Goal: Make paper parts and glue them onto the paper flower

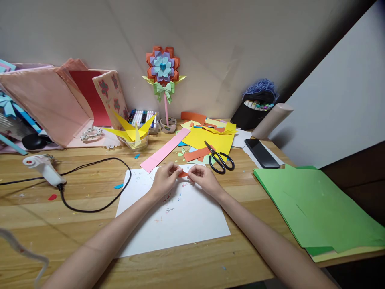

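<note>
Between my two hands is a small piece of orange paper (183, 174), pinched at both ends. My left hand (165, 179) grips its left side between thumb and fingers, and my right hand (204, 179) pinches the right side. Much of the piece is hidden by my fingertips. Both hands are over a white sheet of paper (192, 216) dotted with coloured marks. Just beyond them lie black-handled scissors (218, 158), blades partly apart, resting on orange and yellow paper (204, 138). A pink paper strip (165, 150) slants away behind my left hand.
At left sits a white glue gun (45, 170) with a looping black cord (90, 210). A paper flower (163, 66) stands against the wall beside a marker set (142, 118). Toward the right are a phone (262, 153), a paper roll (272, 120), a black pouch (251, 114) and green sheets (319, 204).
</note>
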`<state>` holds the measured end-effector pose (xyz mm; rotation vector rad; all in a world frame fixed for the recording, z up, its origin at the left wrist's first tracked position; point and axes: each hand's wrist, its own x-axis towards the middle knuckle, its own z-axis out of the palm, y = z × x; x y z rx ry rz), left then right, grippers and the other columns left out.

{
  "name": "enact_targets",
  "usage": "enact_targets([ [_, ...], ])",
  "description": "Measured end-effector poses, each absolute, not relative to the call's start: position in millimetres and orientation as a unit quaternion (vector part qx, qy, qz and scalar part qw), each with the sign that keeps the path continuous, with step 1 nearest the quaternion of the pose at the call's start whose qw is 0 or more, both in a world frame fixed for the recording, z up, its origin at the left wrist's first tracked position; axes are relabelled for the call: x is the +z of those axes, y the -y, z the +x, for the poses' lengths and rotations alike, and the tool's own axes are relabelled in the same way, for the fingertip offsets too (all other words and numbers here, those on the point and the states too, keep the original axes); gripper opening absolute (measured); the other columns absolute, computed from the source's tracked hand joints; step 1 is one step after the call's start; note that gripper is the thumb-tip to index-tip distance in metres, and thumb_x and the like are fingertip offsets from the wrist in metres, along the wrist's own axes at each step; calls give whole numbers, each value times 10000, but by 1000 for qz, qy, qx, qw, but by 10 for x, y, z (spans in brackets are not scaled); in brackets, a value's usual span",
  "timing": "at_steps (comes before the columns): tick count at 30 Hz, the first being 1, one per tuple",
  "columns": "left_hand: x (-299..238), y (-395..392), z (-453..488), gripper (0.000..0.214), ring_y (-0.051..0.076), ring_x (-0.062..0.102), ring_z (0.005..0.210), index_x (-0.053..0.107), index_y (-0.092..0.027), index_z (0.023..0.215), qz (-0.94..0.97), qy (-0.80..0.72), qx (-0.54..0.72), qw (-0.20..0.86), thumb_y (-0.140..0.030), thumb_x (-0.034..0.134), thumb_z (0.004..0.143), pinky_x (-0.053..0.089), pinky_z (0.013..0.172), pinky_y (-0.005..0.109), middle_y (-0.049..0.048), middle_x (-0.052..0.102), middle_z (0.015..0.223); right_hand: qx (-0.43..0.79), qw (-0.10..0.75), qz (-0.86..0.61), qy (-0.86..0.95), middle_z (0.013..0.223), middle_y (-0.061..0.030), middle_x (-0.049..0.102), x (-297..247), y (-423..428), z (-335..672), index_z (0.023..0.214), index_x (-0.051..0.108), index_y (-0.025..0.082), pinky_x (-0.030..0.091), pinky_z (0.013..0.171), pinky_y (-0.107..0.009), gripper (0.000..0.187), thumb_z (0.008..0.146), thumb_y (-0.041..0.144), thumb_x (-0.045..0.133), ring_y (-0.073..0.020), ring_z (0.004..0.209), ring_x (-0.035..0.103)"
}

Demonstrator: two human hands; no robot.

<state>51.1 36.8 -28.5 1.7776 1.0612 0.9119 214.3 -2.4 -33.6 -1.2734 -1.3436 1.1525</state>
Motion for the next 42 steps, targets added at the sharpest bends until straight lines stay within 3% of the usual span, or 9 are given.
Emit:
enact_targets([
  [6,-309,-420,502,244,129,552,608,575,-159,695,658,-442,402,459,-394,567,759,421,597,239,-3,590,636,428,472,-545,546,647,-10,581,-331,17,2237,704,551,156,456,535,-248,178,745,326,588,-116,548,540],
  [11,-281,-418,508,269,121,552,571,573,-150,681,632,-437,400,500,-414,606,726,421,565,230,-6,584,607,298,461,-515,658,883,-47,636,-262,66,2249,873,606,187,490,716,-293,128,777,267,581,-151,760,600],
  [16,-273,-397,515,257,123,557,574,571,-148,676,640,-430,378,513,-398,627,707,414,540,224,2,602,619,221,424,-498,723,849,-35,656,-243,97,2216,901,627,216,469,732,-309,128,778,251,616,-167,776,598],
  [23,-248,-396,512,249,144,593,646,605,-136,719,635,-410,351,553,-384,624,721,444,600,240,31,643,691,310,439,-493,684,801,-46,684,-222,92,2235,836,684,202,483,698,-304,124,763,289,634,-173,749,620],
  [32,-205,-411,482,284,190,643,789,642,-139,909,612,-345,334,629,-356,639,726,485,765,319,65,692,820,441,489,-502,560,742,-38,683,-282,26,2232,737,693,175,485,661,-282,114,656,254,712,-161,702,620],
  [42,-208,-451,465,258,177,620,833,650,-152,903,617,-327,342,629,-364,601,765,460,794,294,67,678,879,487,502,-497,513,712,-21,680,-307,5,2221,707,681,176,481,644,-271,138,603,240,746,-141,662,614],
])
